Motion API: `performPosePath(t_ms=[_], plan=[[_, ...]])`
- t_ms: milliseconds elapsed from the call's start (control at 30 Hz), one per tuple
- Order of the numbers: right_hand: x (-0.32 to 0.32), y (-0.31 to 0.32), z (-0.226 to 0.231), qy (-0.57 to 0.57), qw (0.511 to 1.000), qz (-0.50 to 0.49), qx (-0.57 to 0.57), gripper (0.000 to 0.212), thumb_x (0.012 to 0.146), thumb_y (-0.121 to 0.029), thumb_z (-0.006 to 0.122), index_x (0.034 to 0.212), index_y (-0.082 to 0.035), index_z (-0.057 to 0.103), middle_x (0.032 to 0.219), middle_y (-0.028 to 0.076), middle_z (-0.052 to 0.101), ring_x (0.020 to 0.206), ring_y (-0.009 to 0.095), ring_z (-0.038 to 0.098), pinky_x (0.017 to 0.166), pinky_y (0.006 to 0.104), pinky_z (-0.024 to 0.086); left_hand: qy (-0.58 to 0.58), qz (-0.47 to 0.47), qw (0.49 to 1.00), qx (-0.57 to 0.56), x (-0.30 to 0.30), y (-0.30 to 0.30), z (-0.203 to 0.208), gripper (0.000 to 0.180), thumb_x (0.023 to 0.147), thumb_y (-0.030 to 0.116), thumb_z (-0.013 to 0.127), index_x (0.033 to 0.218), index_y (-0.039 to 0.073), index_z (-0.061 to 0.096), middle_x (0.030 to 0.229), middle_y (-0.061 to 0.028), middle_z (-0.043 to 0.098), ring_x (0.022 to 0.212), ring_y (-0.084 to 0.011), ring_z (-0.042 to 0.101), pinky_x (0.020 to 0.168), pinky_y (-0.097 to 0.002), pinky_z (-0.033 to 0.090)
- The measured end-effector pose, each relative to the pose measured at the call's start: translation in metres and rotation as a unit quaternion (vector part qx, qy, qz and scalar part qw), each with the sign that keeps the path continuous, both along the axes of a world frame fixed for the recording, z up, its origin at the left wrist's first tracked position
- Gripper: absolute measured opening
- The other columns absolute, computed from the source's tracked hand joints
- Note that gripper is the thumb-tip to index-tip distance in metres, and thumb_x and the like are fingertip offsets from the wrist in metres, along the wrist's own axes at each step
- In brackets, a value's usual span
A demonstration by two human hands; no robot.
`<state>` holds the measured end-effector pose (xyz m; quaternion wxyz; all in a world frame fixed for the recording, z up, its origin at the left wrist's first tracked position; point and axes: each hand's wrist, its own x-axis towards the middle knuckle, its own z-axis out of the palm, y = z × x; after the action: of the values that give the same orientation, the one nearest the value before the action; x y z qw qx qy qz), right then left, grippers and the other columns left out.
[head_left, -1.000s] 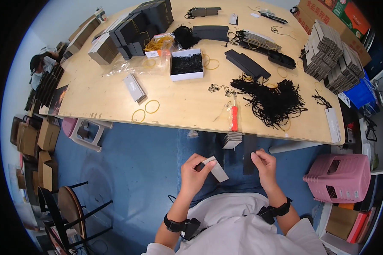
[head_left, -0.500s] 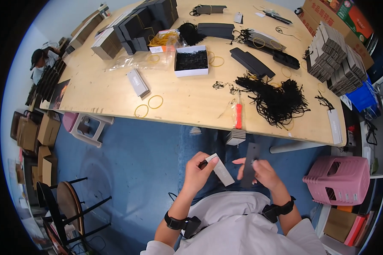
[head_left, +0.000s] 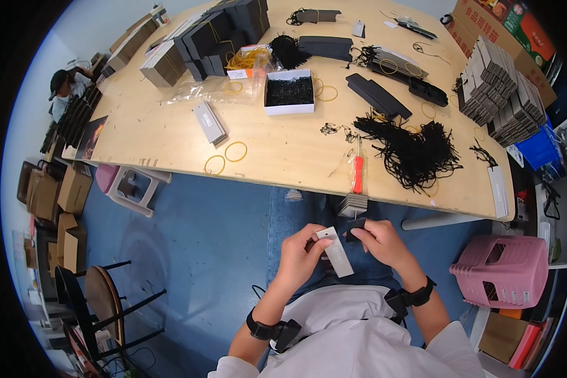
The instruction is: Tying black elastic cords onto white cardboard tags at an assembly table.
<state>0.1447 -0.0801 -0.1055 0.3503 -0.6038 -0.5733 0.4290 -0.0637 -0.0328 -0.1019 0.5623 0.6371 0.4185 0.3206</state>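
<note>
My left hand (head_left: 299, 255) is closed on a light grey card tag (head_left: 339, 259), with a small hole at its upper end; whether more tags lie under it is hidden. My right hand (head_left: 384, 242) pinches a dark card tag (head_left: 356, 227) that appears foreshortened. This dark tag is just below a small stack of grey tags (head_left: 353, 205) at the table's front edge, where a thin shaft shows beneath the stack. Right above the stack, a red-handled tool (head_left: 358, 173) lies on the table, its tip pointing away from me.
Behind the tool lies a heap of black cords (head_left: 416, 151). A white box (head_left: 290, 110) of small black pieces, a bundle of grey tags (head_left: 209, 123) and rubber bands (head_left: 235, 152) are farther left. Stacked tags (head_left: 498, 88) stand right. A pink stool (head_left: 501, 271) is on the floor.
My right hand has moved forward and turned the dark tag, bringing it up to the small stack. My left hand keeps its grip on the grey tag and has shifted slightly right.
</note>
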Motion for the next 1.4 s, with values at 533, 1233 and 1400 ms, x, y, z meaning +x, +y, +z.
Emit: performPosePath(t_ms=[533, 1233, 1400], plan=[[-0.006, 0.000, -0.014, -0.037, 0.992, -0.087, 0.086, 0.016, 0.091, -0.019, 0.056, 0.092, -0.003, 0.060, 0.065, 0.019, 0.058, 0.062, 0.039, 0.058, 0.053, 0.0407, 0.045, 0.027, -0.026, 0.989, 0.142, 0.027, 0.005, 0.018, 0.014, 0.086, 0.005, 0.065, 0.098, 0.003, 0.060, 0.078, -0.0090, 0.066, 0.065, -0.0153, 0.061, 0.060, -0.0248, 0.048], [-0.020, -0.003, 0.007, -0.033, 0.957, -0.179, 0.227, 0.010, 0.081, -0.001, 0.067, 0.084, 0.000, 0.057, 0.073, 0.007, 0.058, 0.054, 0.011, 0.053, 0.047, 0.0235, 0.041, -0.075, 0.022, 0.994, 0.078, 0.026, 0.008, 0.012, 0.010, 0.092, 0.011, 0.059, 0.099, 0.004, 0.059, 0.079, -0.0035, 0.059, 0.060, -0.0079, 0.052, 0.054, -0.0210, 0.040], [-0.021, 0.004, 0.014, -0.150, 0.924, -0.260, 0.236, 0.015, 0.076, -0.001, 0.071, 0.085, -0.003, 0.059, 0.076, 0.007, 0.060, 0.053, 0.014, 0.054, 0.046, 0.0247, 0.041, -0.304, -0.026, 0.932, -0.195, 0.001, 0.014, 0.026, 0.032, 0.101, 0.030, 0.042, 0.102, 0.003, 0.057, 0.073, -0.0010, 0.053, 0.054, -0.0033, 0.029, 0.050, -0.0167, 0.024]])
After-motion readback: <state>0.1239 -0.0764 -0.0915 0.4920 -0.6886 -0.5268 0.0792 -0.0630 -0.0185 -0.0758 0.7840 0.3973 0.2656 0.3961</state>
